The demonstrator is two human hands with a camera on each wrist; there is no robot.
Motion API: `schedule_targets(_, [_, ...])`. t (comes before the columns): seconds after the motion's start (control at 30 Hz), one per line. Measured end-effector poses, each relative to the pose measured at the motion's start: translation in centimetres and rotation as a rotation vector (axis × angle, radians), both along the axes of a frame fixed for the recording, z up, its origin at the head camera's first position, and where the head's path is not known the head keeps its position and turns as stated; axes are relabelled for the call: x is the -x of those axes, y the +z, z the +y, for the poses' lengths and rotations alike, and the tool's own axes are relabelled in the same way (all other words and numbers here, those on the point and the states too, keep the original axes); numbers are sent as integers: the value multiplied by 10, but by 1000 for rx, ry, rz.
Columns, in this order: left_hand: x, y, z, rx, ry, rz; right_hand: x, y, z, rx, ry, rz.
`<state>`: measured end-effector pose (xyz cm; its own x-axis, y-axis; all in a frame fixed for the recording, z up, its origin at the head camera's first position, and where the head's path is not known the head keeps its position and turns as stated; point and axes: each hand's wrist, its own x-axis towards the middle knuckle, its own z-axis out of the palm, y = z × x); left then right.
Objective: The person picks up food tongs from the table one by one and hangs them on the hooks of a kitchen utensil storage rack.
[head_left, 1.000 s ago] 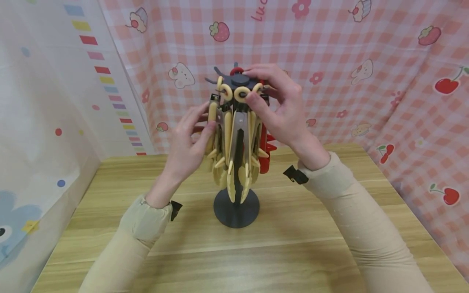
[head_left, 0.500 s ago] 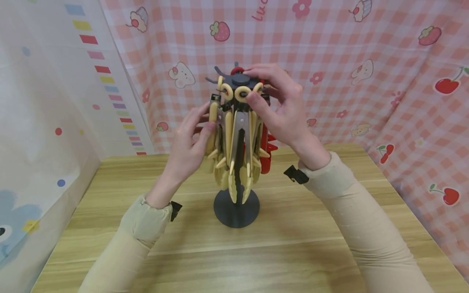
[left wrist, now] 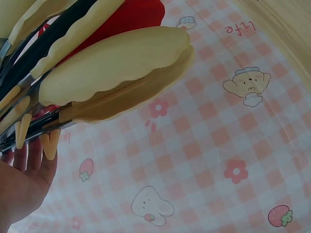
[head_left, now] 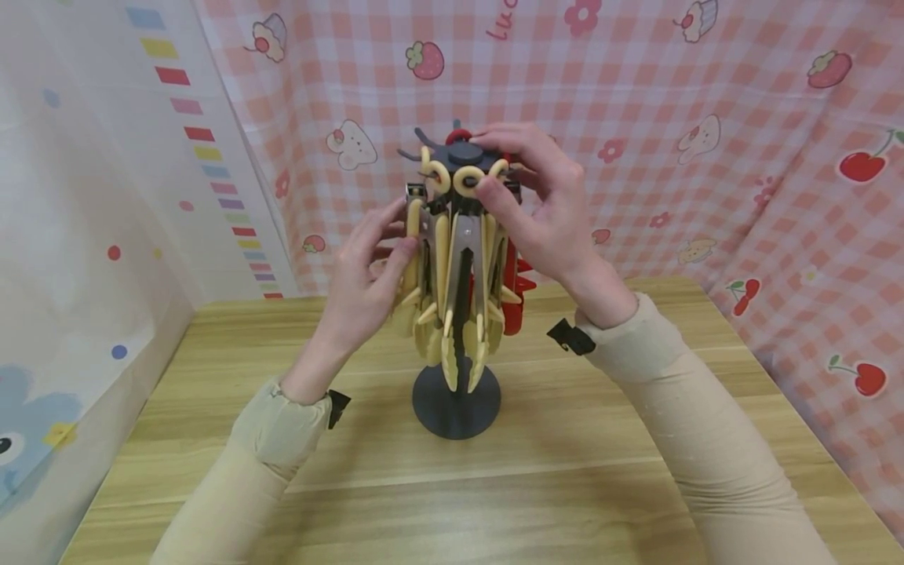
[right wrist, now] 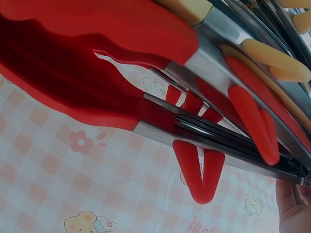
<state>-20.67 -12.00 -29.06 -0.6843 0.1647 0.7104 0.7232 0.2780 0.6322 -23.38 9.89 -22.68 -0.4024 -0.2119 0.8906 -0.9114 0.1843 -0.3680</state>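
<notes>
On the wooden table stands a dark hanging stand (head_left: 464, 153) with a round base (head_left: 456, 424). Several cream-tipped tongs (head_left: 450, 361) hang head-down by ring pulls from its hooks. Red tongs (head_left: 513, 314) hang on its far right side and fill much of the right wrist view. My left hand (head_left: 360, 275) grips one pair of cream tongs (head_left: 412, 271) at the left, thumb in front and fingers behind. With the right hand (head_left: 547, 204) I hold the stand's top, thumb beside a cream ring; the far fingertips are partly hidden.
The wooden table (head_left: 565, 486) extends around the base. Behind it hangs a pink checked curtain (head_left: 607, 71), with a white patterned sheet (head_left: 92, 196) at the left.
The stand's top and the hanging tongs have shifted very slightly to the right, while the base stays put. Both hands keep their holds.
</notes>
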Motion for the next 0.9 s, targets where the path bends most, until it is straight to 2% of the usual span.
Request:
schedule_targets(0.43, [-3,0,0,-2,12,5,0,0,0,-6,-2,8])
schedule_targets(0.9, [0,-3,-1,15,18,18,0,1,1,-11,-7,7])
